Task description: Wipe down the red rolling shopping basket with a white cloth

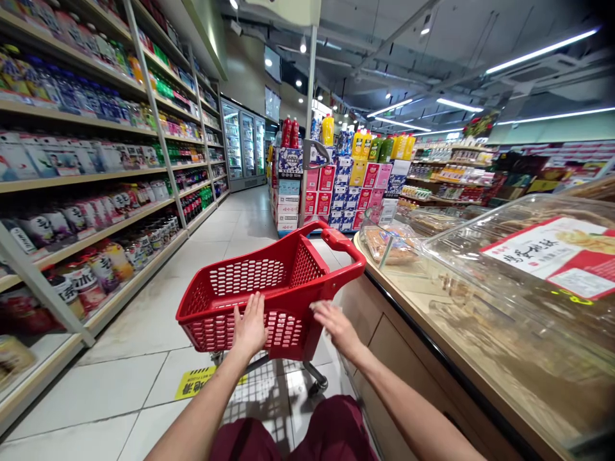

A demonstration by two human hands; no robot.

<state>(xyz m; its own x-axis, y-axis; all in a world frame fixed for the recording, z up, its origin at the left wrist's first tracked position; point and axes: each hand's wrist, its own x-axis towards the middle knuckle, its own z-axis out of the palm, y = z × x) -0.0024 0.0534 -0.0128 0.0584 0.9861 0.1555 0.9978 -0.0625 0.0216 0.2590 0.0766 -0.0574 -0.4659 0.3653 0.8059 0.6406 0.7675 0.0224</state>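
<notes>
A red plastic shopping cart (283, 301) with perforated sides stands crosswise in front of me, its basket bare inside. My left hand (250, 326) rests against the cart's near side, its fingers stretched out and the tips at the upper rim. My right hand (337, 325) is beside the cart's right end, below the red handle (353, 251). Its fingers are extended and close to the side wall; whether they touch it I cannot tell. Neither hand shows a firm grip on anything.
Drink shelves (96, 173) line the left side. A pastry counter (413, 320) with clear lids runs along my right, close to the cart. Stacked drink cartons (336, 192) stand ahead, with glass-door coolers (245, 144) beyond. A yellow floor sticker (195, 382) lies under the cart's left.
</notes>
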